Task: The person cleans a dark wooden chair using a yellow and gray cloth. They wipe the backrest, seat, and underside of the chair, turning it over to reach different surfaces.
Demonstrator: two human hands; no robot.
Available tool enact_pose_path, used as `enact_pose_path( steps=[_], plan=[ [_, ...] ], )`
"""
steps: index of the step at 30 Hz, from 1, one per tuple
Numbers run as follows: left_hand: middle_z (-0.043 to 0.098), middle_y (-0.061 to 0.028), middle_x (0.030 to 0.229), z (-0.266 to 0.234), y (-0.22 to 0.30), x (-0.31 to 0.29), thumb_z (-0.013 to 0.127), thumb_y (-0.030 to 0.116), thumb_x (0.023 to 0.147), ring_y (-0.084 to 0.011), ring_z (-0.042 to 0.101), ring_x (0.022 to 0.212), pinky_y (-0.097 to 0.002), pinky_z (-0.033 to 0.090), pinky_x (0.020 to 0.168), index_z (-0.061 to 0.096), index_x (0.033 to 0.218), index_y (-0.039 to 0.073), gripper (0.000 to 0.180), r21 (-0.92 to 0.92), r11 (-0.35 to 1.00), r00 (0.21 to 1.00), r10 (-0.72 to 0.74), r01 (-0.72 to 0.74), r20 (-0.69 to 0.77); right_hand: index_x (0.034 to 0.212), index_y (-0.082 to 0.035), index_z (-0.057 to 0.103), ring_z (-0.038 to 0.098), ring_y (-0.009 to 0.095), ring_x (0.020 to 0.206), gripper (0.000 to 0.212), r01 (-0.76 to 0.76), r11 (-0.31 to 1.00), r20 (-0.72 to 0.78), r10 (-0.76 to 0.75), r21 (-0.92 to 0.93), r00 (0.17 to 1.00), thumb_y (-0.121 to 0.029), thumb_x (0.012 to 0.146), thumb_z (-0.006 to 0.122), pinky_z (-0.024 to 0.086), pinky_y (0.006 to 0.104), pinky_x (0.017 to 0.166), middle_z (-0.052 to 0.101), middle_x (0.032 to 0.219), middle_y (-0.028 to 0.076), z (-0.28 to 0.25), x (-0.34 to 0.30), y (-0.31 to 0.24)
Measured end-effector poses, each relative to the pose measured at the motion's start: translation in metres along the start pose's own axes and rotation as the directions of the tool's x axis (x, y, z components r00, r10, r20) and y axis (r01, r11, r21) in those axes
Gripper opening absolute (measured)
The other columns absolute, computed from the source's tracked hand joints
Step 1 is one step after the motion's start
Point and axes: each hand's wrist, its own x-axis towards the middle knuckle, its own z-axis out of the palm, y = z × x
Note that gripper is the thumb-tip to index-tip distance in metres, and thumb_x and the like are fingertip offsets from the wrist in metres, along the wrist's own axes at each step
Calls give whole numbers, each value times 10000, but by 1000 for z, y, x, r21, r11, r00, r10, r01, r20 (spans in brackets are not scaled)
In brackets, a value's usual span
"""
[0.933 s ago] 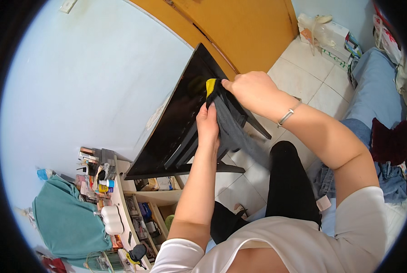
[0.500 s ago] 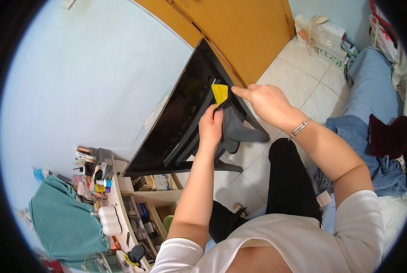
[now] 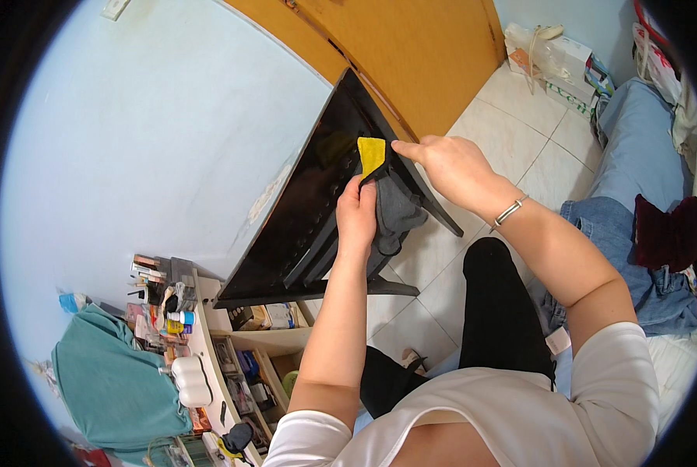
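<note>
My left hand (image 3: 356, 220) grips a cleaning cloth (image 3: 373, 156), yellow on one side and dark grey on the other. The yellow face is folded upward above my fingers, and the grey part hangs below against the panel. Behind it stands a black flat panel (image 3: 286, 226) on splayed legs, which looks like a television. My right hand (image 3: 457, 173) is at the panel's far right edge, its index finger stretched out with the tip at or just off that edge. The other fingers are curled and partly hidden; nothing shows in them.
At left, a white drawer unit (image 3: 208, 342) carries cosmetics, a white case (image 3: 191, 381) and a teal cloth (image 3: 119, 381). An orange-brown door (image 3: 418, 62) rises ahead. Jeans (image 3: 609, 241) and a dark red cloth (image 3: 670, 232) lie on the right. Boxes (image 3: 570, 66) stand in the far corner.
My left hand has shifted slightly left with the cloth. The cloth's grey hanging part has drawn up and bunched. My right hand has moved slightly up and left.
</note>
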Motion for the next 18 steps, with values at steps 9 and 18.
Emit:
enact_pose_path(
  steps=[9,18],
  plan=[
    [637,-31,907,8,11,7,486,197,974,-101,545,816,-259,446,766,606,1078,-11,261,-173,976,991,-135,133,1,1079,-110,671,646,257,631,310,150,951,-45,-169,-271,985,-123,782,583,505,367,523,608,705,77,-4,26,-7],
    [636,-30,912,22,12,-5,485,206,981,-100,545,819,-255,449,758,608,1079,-17,272,-156,973,985,-174,170,-15,753,-89,707,676,281,738,136,416,872,112,-401,-257,909,-142,736,583,540,390,629,669,711,106,-29,45,17]
  ],
)
